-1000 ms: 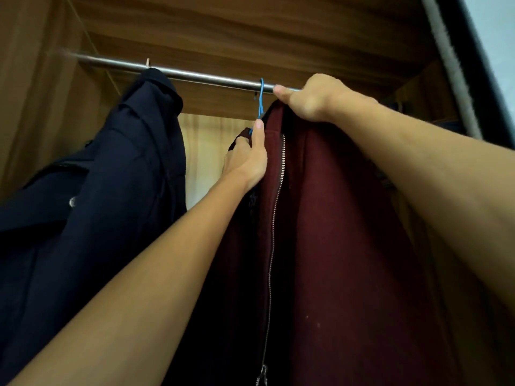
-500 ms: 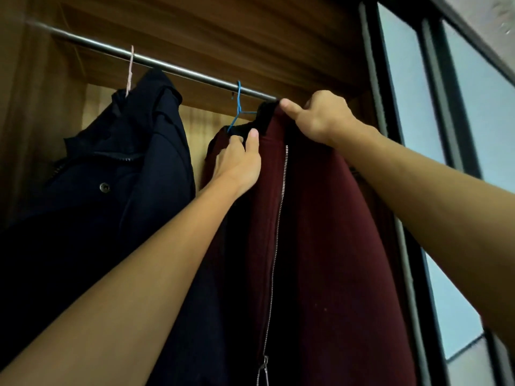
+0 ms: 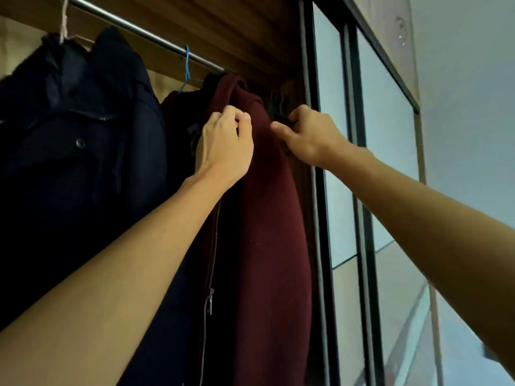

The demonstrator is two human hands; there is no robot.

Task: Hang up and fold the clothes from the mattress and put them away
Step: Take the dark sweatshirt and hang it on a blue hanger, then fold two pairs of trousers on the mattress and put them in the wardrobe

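Note:
A maroon zip-up jacket [image 3: 264, 213] hangs from a blue hanger [image 3: 186, 68] on the metal wardrobe rail [image 3: 145, 31]. My left hand [image 3: 223, 146] pinches the maroon fabric near the collar, just left of the shoulder. My right hand [image 3: 309, 135] grips the jacket's right shoulder edge, fingers curled around dark fabric there. The zipper [image 3: 210, 299] runs down below my left wrist. Most of the hanger is hidden under the jacket.
A dark navy coat [image 3: 78, 140] hangs to the left on a pale hanger hook [image 3: 64, 20]. Right of the jacket stands the wardrobe's dark-framed sliding door [image 3: 345, 190] with frosted panels. Wooden wardrobe top [image 3: 223, 26] is overhead.
Both hands have dropped from the rail and collar top to the jacket's shoulders. The view has swung right, showing more of the sliding door.

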